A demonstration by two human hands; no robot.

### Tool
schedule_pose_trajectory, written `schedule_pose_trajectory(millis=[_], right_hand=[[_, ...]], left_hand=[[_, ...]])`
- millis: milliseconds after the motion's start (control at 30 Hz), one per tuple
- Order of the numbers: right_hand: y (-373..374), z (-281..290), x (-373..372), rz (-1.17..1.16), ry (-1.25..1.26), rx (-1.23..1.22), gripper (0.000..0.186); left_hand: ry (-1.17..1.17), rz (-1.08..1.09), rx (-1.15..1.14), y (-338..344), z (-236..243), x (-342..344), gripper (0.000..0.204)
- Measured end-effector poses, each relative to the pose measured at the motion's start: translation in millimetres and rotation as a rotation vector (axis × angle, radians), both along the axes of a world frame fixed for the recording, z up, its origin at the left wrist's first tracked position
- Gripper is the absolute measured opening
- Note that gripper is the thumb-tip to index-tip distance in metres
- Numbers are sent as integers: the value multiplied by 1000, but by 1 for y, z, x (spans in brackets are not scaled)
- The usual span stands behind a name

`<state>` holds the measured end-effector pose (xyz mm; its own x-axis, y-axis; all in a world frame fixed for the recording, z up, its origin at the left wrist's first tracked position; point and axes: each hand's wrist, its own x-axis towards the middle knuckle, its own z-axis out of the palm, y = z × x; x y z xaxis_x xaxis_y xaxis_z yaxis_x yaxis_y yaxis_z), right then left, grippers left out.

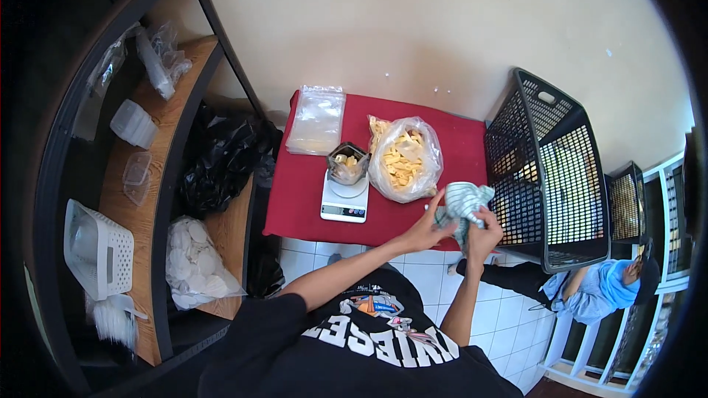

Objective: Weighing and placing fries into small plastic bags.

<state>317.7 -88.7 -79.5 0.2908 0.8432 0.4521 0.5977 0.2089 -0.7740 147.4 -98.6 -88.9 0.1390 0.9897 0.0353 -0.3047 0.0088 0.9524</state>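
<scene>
A green-and-white striped cloth is bunched between my two hands above the table's front right edge. My left hand grips its left side, and my right hand is closed on its lower right part. To the left, a large clear plastic bag, its mouth open, holds many pale yellow pieces. Beside it stands a white digital kitchen scale, with a dark-rimmed, angular container on it. Some of the same pale pieces lie inside that container.
A stack of clear plastic bags lies at the back left of the red-covered table. A tall black crate stands at right. Shelves with plastic tubs and bags line the left. Another person is at the lower right.
</scene>
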Motion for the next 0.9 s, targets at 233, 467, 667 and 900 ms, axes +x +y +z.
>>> schedule_pose_trajectory(millis=[233,467,667,900], right_hand=[[-32,57,-22,338,-46,-168,46],[17,-11,28,63,362,-450,58],[-33,34,-56,354,223,-250,63],[22,-1,15,260,812,-297,61]], left_hand=[[-464,-377,-443,38,15,37,46],[-97,-280,-320,6,12,67,57],[-339,-149,-591,71,6,54,58],[-214,-148,-236,34,14,98,55]])
